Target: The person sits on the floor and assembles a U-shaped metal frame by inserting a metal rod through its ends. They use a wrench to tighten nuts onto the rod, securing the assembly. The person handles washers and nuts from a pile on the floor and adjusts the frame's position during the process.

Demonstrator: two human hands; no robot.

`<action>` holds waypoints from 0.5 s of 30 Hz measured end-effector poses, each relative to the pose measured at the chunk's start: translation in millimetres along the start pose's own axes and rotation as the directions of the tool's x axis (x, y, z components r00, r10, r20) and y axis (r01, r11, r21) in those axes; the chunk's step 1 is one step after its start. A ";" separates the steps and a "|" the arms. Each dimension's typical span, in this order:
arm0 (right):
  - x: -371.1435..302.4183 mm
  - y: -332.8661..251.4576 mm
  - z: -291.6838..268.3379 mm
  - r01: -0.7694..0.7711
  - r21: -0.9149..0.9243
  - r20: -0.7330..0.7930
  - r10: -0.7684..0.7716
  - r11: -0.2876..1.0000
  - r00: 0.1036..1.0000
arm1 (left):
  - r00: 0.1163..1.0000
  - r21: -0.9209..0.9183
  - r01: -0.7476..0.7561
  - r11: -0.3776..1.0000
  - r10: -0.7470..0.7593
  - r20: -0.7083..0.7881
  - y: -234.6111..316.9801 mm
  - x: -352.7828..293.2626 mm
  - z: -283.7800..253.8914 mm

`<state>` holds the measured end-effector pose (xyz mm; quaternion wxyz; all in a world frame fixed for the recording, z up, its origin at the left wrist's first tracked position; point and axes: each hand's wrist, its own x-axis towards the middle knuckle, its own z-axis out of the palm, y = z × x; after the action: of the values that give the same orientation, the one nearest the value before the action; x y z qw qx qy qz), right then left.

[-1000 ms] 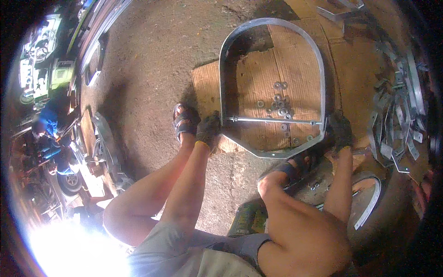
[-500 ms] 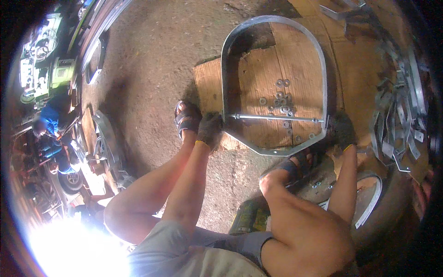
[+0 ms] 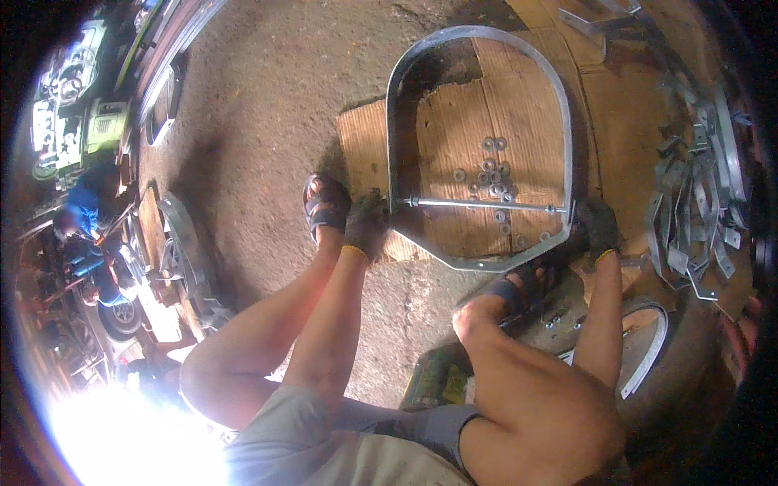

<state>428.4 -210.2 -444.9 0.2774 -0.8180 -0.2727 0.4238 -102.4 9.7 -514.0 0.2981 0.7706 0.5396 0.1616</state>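
A grey metal hoop [image 3: 568, 121], rounded at its far end and angled at the near end, lies over cardboard before me. Across its near part runs a thin threaded rod [image 3: 486, 204], with nuts near both ends. My left hand [image 3: 367, 224], in a dark glove with a yellow cuff edge, is closed against the hoop's left side at the rod's end. On the opposite side my right hand [image 3: 598, 230], gloved alike, is closed at the rod's right end. My fingertips and the rod's outer tips are mostly hidden. Several loose nuts [image 3: 497, 190] lie inside the hoop.
Bent metal brackets [image 3: 701, 194] are piled at the right. Beneath the hoop is cardboard [image 3: 454, 121] on a rough floor. A curved metal strip [image 3: 648, 356] lies by my right forearm, and a green tool [image 3: 433, 381] between my legs. A person in blue [image 3: 83, 211] is at far left.
The right hand has shifted slightly at the hoop's side and shows less blur. My left hand stays by the rod's left end. The whole view has moved a little.
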 end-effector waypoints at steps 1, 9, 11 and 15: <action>-4.9 -1.9 -3.1 -0.045 -0.013 -0.027 0.045 0.999 0.999 | 0.996 -0.094 0.089 0.992 -0.091 -0.013 13.8 1.3 3.3; -17.6 14.5 -5.0 0.006 0.180 -0.084 0.009 0.984 0.996 | 0.974 -0.459 0.224 0.860 -0.187 0.126 30.4 9.0 17.4; -23.6 1.8 -12.9 -0.002 -0.009 -0.005 0.002 1.000 1.000 | 0.977 -0.510 0.215 0.833 -0.191 0.099 27.9 4.4 14.5; -11.2 -3.6 -10.0 -0.153 -0.236 -0.247 0.093 0.960 0.964 | 0.791 -0.828 0.559 -0.035 -0.277 0.546 46.0 16.2 0.0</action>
<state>430.6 -217.5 -431.5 0.1738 -0.9063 -0.2382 0.3029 -62.6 13.7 -486.1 0.8144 0.1875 0.4675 0.2882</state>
